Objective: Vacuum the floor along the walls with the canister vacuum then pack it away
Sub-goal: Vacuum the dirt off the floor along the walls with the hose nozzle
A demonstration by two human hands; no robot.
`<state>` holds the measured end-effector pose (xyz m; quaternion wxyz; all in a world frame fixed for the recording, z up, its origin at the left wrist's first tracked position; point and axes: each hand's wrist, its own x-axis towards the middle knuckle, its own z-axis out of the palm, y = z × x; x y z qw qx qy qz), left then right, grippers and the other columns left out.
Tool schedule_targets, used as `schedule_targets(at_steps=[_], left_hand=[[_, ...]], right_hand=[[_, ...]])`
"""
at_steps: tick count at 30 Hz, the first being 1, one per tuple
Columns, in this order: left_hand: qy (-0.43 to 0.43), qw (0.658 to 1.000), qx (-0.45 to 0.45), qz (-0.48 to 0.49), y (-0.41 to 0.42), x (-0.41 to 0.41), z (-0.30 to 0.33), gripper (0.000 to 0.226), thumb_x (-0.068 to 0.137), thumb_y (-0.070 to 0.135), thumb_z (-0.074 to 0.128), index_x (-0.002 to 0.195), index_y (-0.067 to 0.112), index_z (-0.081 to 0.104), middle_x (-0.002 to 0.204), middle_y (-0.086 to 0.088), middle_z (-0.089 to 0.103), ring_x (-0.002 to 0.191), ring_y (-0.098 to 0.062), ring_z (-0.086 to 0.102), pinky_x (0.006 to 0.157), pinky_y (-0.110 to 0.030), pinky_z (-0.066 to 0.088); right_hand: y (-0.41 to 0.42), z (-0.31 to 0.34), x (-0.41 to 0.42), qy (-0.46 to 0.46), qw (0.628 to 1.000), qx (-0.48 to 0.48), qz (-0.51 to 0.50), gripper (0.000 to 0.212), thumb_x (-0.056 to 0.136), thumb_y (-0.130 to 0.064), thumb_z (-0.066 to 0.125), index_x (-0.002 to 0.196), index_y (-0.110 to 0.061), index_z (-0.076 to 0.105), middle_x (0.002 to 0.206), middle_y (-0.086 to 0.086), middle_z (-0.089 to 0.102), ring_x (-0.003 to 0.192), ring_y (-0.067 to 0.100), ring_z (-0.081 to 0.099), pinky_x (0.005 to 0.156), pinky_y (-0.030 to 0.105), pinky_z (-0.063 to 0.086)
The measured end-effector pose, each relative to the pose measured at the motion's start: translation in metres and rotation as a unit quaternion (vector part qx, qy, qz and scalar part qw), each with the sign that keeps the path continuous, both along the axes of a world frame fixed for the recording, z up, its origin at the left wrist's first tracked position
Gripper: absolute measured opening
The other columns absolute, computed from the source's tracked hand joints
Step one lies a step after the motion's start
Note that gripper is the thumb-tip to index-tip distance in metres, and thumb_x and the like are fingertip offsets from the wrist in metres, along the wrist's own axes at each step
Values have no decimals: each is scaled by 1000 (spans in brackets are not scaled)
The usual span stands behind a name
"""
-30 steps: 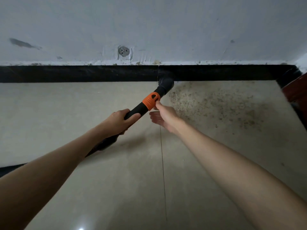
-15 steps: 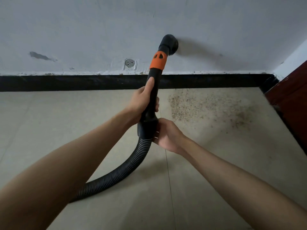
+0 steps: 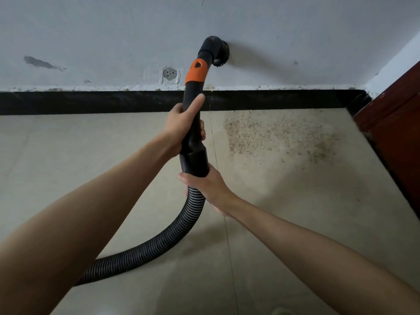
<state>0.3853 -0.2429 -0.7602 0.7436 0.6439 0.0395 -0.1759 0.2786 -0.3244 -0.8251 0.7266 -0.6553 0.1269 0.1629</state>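
The wand (image 3: 193, 110) is held upright, brush (image 3: 220, 52) raised against the wall (image 3: 295, 30), lifted off the floor since earlier; left hand (image 3: 181, 126) wrapped round it, right hand (image 3: 208, 183) gripping the hose (image 3: 159, 242) cuff.

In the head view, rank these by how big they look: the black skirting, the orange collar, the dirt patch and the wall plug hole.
1. Skirting
2. Dirt patch
3. Orange collar
4. Plug hole
The collar is nearer the camera, so its true size is unsure.
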Motion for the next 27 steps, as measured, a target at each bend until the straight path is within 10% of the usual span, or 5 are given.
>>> schedule_targets(at_steps=[10,17,27], left_hand=[[111,982,-7,152,20,-10,-19,28,93,34,57,89,9,45,61,-6,47,41,-15,50,45,-26,48],[189,972,-90,108,0,-30,-60,38,96,38,50,107,2,42,63,-6,46,47,-16,50,47,-24,51],[246,961,-95,82,-52,-29,-102,36,95,38,53,110,8,39,61,-4,46,45,-15,49,48,-26,50]], right_hand=[[-3,8,-13,11,996,-21,90,20,79,-22,79,86,-17,60,56,-7,62,50,10,58,60,28,49],[-33,-8,-31,93,992,55,58,55,86,-61,55,80,-6,52,51,7,52,41,18,48,46,25,43],[-73,-43,-36,136,988,58,-34,55,90,-54,56,90,0,58,57,12,53,44,24,51,48,30,45]])
